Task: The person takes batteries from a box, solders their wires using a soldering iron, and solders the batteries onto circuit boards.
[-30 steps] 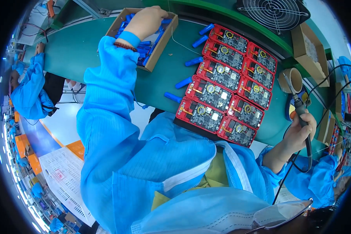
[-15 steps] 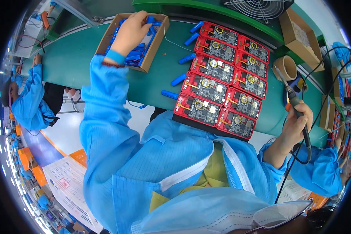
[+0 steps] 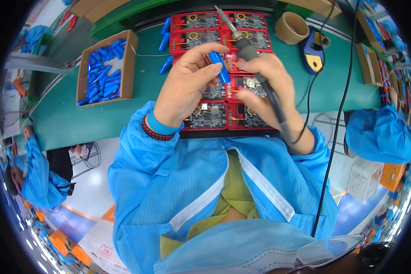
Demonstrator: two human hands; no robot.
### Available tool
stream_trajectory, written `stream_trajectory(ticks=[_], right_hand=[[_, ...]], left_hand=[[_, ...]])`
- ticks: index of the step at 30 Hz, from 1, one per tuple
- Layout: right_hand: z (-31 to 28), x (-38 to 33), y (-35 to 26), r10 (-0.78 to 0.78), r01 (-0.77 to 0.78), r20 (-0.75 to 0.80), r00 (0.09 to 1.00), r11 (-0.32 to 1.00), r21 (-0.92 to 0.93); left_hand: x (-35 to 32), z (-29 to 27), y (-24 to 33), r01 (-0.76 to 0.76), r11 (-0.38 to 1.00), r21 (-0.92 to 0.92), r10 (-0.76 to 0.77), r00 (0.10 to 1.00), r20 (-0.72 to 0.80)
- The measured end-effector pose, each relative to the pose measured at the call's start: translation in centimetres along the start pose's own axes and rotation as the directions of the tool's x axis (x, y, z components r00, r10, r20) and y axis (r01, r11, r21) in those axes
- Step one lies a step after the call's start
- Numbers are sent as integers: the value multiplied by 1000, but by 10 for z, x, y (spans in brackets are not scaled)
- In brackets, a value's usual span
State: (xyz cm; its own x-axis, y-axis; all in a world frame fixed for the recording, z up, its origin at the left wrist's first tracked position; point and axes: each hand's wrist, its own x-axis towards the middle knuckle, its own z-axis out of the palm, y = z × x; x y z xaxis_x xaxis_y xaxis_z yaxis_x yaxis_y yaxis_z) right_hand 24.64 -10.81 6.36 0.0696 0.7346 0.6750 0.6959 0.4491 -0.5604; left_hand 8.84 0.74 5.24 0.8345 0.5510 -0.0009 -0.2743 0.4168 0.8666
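My left hand (image 3: 183, 86) holds a blue cylindrical battery (image 3: 220, 68) between thumb and fingers, above the red cases. Close beside it, my right hand (image 3: 276, 80) is closed round a soldering iron (image 3: 247, 48), its tip pointing up toward the far side. Beneath both hands lie rows of red cases (image 3: 172, 39) with circuit boards (image 3: 208, 39) in them; the hands cover several of these. More blue batteries (image 3: 164, 42) lie along the left side of the rows. Motion blurs my right hand slightly.
A cardboard box (image 3: 131, 68) of loose blue batteries stands on the green table (image 3: 59, 114) at left. Right of the cases are a cardboard ring (image 3: 291, 28) and a blue iron stand with yellow sponge (image 3: 313, 59). A black cable (image 3: 335, 128) hangs at right. Other people sit on both sides.
My left hand has come from the battery box to above the cases, holding a battery. My right hand has brought the soldering iron leftward, near it. The whole view has shifted.
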Motion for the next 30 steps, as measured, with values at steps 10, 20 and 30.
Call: stream_trajectory(ticks=[10, 20, 30], right_hand=[[5, -23, 13, 149, -116, -211, 966, 980, 161], [2, -22, -2, 242, -200, -141, 960, 946, 255], [0, -24, 0, 300, -256, -137, 944, 928, 272]], left_hand=[[-1, 33, -18, -47, 991, 127, 47, 999, 1], [-4, 32, -14, -40, 930, 365, 71, 995, -71], [-7, 38, -21, -191, 783, 592, 190, 980, 65]])
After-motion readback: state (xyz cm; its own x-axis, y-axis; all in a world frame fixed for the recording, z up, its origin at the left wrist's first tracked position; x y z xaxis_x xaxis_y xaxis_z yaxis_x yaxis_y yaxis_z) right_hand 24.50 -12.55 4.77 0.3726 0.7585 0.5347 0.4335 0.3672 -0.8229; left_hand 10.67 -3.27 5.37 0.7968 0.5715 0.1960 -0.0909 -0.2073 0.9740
